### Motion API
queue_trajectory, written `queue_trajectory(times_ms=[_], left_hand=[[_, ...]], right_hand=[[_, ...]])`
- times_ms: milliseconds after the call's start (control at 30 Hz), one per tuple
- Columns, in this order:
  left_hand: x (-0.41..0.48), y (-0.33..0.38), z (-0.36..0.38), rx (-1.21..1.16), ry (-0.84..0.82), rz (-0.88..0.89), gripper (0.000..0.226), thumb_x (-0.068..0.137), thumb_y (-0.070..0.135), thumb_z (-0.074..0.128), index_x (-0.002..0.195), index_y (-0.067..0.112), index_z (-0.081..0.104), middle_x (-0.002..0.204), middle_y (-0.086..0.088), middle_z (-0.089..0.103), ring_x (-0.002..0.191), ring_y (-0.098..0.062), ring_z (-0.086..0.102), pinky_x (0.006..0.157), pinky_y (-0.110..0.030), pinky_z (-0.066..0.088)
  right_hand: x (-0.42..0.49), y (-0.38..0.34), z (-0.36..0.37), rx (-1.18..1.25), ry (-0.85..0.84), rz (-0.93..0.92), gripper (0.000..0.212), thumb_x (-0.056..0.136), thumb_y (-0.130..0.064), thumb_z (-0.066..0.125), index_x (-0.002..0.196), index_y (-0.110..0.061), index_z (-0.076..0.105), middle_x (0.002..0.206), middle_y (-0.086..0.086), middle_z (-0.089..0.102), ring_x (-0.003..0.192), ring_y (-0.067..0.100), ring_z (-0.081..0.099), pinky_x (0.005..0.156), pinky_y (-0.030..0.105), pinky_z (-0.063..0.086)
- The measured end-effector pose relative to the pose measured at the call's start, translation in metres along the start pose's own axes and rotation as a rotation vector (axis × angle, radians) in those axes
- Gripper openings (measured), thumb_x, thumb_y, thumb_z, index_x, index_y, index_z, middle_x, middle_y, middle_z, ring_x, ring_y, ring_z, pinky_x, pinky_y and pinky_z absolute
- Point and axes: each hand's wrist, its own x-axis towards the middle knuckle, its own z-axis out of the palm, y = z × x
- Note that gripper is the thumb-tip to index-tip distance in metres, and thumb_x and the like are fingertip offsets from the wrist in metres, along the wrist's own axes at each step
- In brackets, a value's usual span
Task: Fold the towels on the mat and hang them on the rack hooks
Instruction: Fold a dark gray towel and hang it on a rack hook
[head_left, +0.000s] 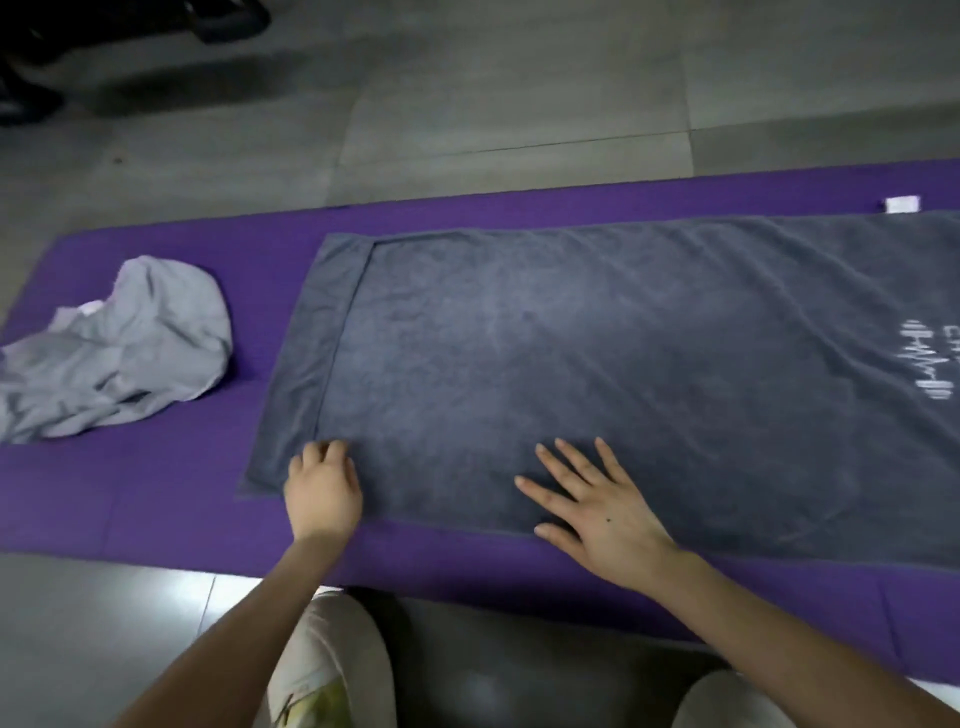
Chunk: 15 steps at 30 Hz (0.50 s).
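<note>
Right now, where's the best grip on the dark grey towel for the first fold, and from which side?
Probably take the dark grey towel by the two corners of its left short end, coming from the left. That end is turned over into a narrow doubled strip, giving a raised edge to pinch; the rest lies flat on the mat.

I see a bare strip of the purple foam mat (249, 291) between the crumpled pale grey towel (119, 348) and the dark grey terry towel (571, 353) spread flat; a hand could pass there. Beyond, the grey tiled floor (467, 104) lies open, though dark blurred objects (228, 21) crowd its far left corner.
</note>
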Motion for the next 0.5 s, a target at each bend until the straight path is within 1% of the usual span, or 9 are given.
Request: queue_trajectory(times_ms=[33,100,133,200,267,300,367,433,500], left_hand=[[0.001,-0.016,-0.003,-0.001,-0.024,-0.061,0.017,0.079,-0.002,0.063,0.095,-0.005,0.063,0.089,-0.032,0.057,0.076,-0.051,0.053,0.066,-0.054,0.048],[0.002,-0.044,-0.007,-0.045,-0.075,-0.162,0.031,0.080,-0.003,0.063,0.111,-0.006,0.058,0.104,-0.034,0.054,0.089,-0.053,0.052,0.080,-0.056,0.045],[0.001,-0.054,-0.009,-0.077,-0.093,-0.216,0.037,0.082,-0.001,0.061,0.118,-0.005,0.055,0.111,-0.032,0.052,0.095,-0.052,0.051,0.083,-0.054,0.043],[-0.005,-0.068,-0.011,-0.155,-0.139,-0.301,0.042,0.084,0.003,0.061,0.125,-0.001,0.051,0.117,-0.028,0.051,0.100,-0.048,0.053,0.084,-0.050,0.043],[-0.013,-0.079,-0.009,-0.127,-0.174,-0.280,0.041,0.084,0.009,0.064,0.124,0.003,0.055,0.122,-0.020,0.055,0.107,-0.041,0.053,0.087,-0.047,0.042],[-0.016,-0.083,-0.009,-0.087,-0.184,-0.261,0.040,0.085,0.014,0.064,0.124,0.006,0.057,0.127,-0.013,0.056,0.111,-0.037,0.053,0.090,-0.047,0.041],[-0.020,-0.085,-0.011,-0.005,-0.179,-0.245,0.034,0.089,0.020,0.059,0.123,0.014,0.060,0.131,-0.002,0.055,0.113,-0.030,0.054,0.092,-0.045,0.036],[-0.018,-0.083,-0.014,0.057,-0.166,-0.241,0.029,0.091,0.020,0.053,0.118,0.016,0.063,0.128,-0.002,0.057,0.108,-0.030,0.057,0.091,-0.043,0.032],[-0.010,-0.074,-0.016,0.134,-0.153,-0.235,0.027,0.089,0.015,0.052,0.112,0.013,0.066,0.120,-0.010,0.060,0.102,-0.035,0.057,0.089,-0.044,0.032]], right_hand=[[0.011,-0.006,0.003,-0.008,-0.006,-0.043,0.051,0.093,-0.054,0.032,0.137,-0.032,0.046,0.145,0.009,0.043,0.136,0.028,0.038,0.106,0.056,0.021],[0.031,-0.016,0.006,-0.031,-0.018,-0.114,0.052,0.092,-0.054,0.032,0.137,-0.032,0.045,0.145,0.009,0.044,0.136,0.028,0.038,0.105,0.057,0.020],[0.039,-0.021,0.008,-0.047,-0.021,-0.141,0.052,0.091,-0.054,0.032,0.137,-0.032,0.045,0.144,0.009,0.044,0.136,0.028,0.038,0.105,0.057,0.021],[0.051,-0.028,0.015,-0.078,-0.028,-0.181,0.053,0.091,-0.054,0.032,0.136,-0.032,0.047,0.145,0.009,0.044,0.136,0.028,0.037,0.104,0.058,0.021],[0.054,-0.033,0.023,-0.092,-0.047,-0.189,0.053,0.091,-0.056,0.032,0.135,-0.031,0.048,0.145,0.008,0.044,0.137,0.029,0.035,0.104,0.060,0.021],[0.052,-0.036,0.028,-0.099,-0.055,-0.190,0.055,0.091,-0.058,0.032,0.135,-0.031,0.049,0.146,0.008,0.043,0.138,0.030,0.034,0.105,0.061,0.021],[0.045,-0.039,0.036,-0.115,-0.060,-0.209,0.058,0.090,-0.062,0.032,0.135,-0.030,0.049,0.147,0.008,0.040,0.139,0.032,0.029,0.106,0.063,0.020],[0.041,-0.040,0.039,-0.127,-0.048,-0.238,0.058,0.090,-0.063,0.032,0.136,-0.030,0.047,0.148,0.007,0.039,0.140,0.031,0.028,0.106,0.062,0.020],[0.042,-0.037,0.035,-0.112,-0.020,-0.243,0.056,0.092,-0.061,0.029,0.136,-0.031,0.047,0.147,0.005,0.041,0.140,0.029,0.030,0.106,0.061,0.020]])
